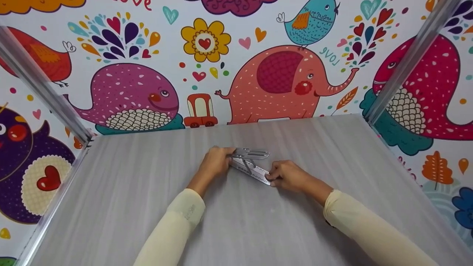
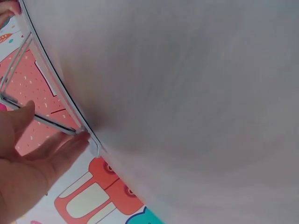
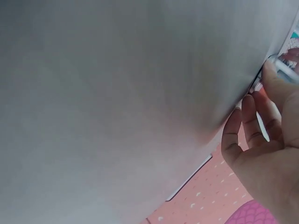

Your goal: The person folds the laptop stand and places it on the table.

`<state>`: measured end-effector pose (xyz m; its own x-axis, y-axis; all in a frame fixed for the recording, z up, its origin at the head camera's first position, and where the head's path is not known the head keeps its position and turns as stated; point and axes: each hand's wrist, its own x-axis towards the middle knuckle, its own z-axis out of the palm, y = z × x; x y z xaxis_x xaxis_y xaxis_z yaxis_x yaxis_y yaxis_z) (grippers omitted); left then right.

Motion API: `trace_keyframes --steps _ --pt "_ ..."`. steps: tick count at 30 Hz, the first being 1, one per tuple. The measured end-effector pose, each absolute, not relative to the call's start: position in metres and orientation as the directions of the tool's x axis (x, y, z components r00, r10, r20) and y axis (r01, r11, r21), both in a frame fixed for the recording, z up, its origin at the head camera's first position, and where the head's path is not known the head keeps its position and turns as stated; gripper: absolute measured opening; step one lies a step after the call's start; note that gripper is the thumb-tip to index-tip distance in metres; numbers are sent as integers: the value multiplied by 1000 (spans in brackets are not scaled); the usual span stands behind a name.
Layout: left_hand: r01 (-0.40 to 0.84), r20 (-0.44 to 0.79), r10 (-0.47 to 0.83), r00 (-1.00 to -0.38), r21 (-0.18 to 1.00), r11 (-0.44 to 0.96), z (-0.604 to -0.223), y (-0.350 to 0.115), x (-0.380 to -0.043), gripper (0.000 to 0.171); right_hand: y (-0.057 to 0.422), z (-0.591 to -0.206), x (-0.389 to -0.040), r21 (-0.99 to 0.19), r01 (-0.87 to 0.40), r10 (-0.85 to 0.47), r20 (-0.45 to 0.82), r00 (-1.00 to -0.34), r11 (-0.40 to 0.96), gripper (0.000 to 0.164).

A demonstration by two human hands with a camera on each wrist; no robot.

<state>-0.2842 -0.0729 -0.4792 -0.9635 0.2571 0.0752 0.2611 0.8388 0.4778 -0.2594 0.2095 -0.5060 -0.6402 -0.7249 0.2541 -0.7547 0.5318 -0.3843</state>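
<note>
A silvery folding metal stand [image 1: 259, 176] is held between both hands near the middle of the table. Its slotted upper arm [image 1: 255, 153] is raised at an angle from the lower part, and thin struts link the two. The left hand [image 1: 216, 161] grips the left end, where the two parts meet. In the left wrist view, thumb and fingers [image 2: 70, 149] close about that end of the frame. At the opposite end, the right hand [image 1: 290, 176] pinches the lower part between thumb and fingers. The right wrist view shows only a small piece of the stand beyond the thumb [image 3: 275, 84].
A grey wood-grain table [image 1: 129, 207] spreads under both arms. Behind it rises a wall panel [image 1: 207, 77] printed with cartoon animals. Metal posts [image 1: 399, 70] stand at the table's back corners. Pale sleeves [image 1: 173, 221] cover both forearms.
</note>
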Motion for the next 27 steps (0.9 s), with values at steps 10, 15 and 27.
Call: trace_keyframes --steps 10,15,27 --pt "222 -63 314 -947 576 787 -477 -69 -304 48 189 -505 -229 -323 -714 -670 254 -698 621 5" --pt "304 -38 401 -915 590 748 -479 -72 -314 50 174 -507 -213 -274 -709 -650 284 -705 650 5" --pt "262 -140 456 -879 656 707 -475 -63 -329 50 148 -507 -189 -270 -560 -491 285 -823 783 20"
